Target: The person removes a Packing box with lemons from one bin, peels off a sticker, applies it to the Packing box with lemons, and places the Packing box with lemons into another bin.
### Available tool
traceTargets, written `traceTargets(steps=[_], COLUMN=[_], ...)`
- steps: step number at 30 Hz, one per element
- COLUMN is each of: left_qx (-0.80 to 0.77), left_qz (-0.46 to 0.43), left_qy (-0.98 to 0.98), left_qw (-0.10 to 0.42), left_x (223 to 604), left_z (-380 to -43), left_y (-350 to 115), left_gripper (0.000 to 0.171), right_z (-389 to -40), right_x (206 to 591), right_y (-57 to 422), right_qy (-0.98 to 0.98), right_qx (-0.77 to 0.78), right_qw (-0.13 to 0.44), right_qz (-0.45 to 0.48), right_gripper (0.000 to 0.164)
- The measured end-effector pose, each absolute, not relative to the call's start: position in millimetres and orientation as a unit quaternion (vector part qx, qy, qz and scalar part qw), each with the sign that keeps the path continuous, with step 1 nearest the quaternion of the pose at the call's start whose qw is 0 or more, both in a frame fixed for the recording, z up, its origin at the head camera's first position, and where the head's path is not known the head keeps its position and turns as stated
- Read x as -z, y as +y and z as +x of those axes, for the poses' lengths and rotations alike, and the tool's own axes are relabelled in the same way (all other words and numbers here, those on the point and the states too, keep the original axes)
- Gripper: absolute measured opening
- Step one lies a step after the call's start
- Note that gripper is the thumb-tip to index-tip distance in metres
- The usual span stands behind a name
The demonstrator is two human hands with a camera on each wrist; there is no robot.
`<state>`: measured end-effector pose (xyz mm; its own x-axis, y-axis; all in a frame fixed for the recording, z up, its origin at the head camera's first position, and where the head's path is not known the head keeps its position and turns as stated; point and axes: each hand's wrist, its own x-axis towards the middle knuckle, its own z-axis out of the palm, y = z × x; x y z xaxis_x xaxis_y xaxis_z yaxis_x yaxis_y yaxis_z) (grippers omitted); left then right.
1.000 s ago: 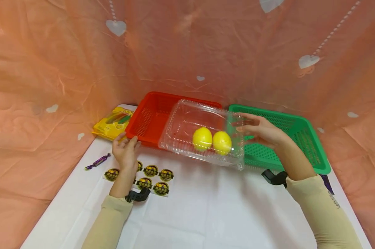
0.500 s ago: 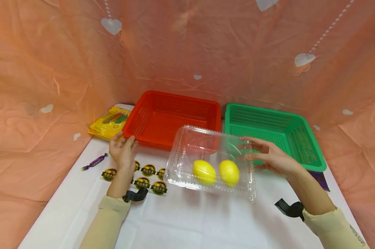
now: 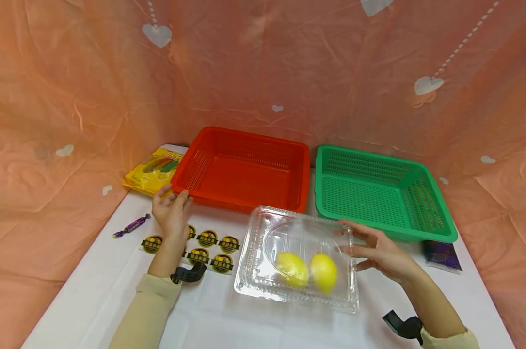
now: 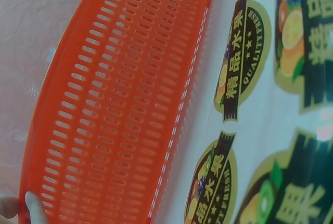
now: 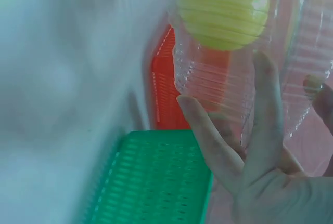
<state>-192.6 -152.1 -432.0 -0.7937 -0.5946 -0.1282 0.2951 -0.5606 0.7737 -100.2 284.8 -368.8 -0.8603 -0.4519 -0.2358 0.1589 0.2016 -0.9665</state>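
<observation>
My right hand grips the right end of a clear plastic clamshell box. Inside the box lie two lemons, one lemon left of the other lemon. The box hangs tilted over the table in front of the baskets; in the right wrist view, spread fingers press against its ribbed side. At the near left corner of a red basket, my left hand pinches the rim. The left wrist view shows a thumb and finger on that rim. The red basket holds nothing.
A green basket stands right of the red one, with a purple packet by its near right corner. Left are a yellow bag and a purple-wrapped candy. A sheet of round fruit stickers lies near my left forearm.
My right hand has brought the box with the lemons down and toward me, away from over the red basket, and the lemons shifted inside. My left hand stays at the red rim.
</observation>
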Motion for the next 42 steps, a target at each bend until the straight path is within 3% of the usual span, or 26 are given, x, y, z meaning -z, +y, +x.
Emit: traceTargets(steps=[13, 42], left_qx=[0.857, 0.86], left_qz=[0.196, 0.192], left_qy=[-0.403, -0.395], left_qw=[0.253, 0.26], left_x=[433, 432], left_z=[-193, -192], left_y=[-153, -152], left_gripper=[0.035, 0.035], right_z=[-95, -111], right_x=[401, 424], right_y=[291, 300], right_qy=[0.725, 0.713], right_qx=[0.636, 0.643], right_qw=[0.236, 0.255], right_qz=[-0.115, -0.114], right_gripper=[0.059, 0.065])
